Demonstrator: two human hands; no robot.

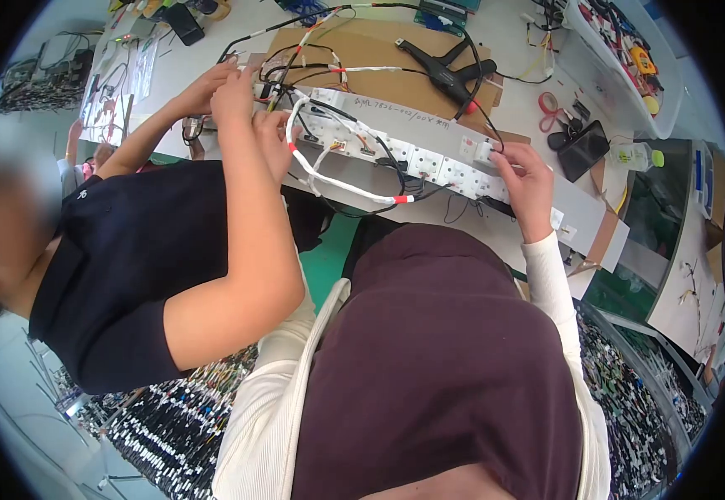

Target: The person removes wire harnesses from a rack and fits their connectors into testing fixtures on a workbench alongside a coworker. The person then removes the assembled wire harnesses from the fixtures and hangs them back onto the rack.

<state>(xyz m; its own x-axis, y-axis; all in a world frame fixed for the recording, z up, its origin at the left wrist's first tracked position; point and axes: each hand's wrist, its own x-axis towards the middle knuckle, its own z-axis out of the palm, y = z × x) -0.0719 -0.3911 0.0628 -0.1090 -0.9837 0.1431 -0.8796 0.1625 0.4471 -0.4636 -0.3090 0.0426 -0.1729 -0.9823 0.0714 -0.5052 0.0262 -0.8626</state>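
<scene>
My right hand (527,182) pinches a small white connector (485,153) with a black cable at the right part of a long white board (383,123). My left hand (272,143) is partly hidden behind a co-worker's forearm, fingers curled at the board's left end among cables; what they hold is hidden. White sockets (426,162) line the board's near edge. A white-wrapped cable (346,190) with red bands loops over its left half. A co-worker's hands (231,93) work at the wires beside my left hand.
Beyond the board lie cardboard (362,42) and a black clamp (448,77). Red tape (548,102), a phone (583,151), a bottle (636,156) and a plastic bin (667,108) are at the right. The co-worker's bent arm (267,250) crosses in front of my left arm.
</scene>
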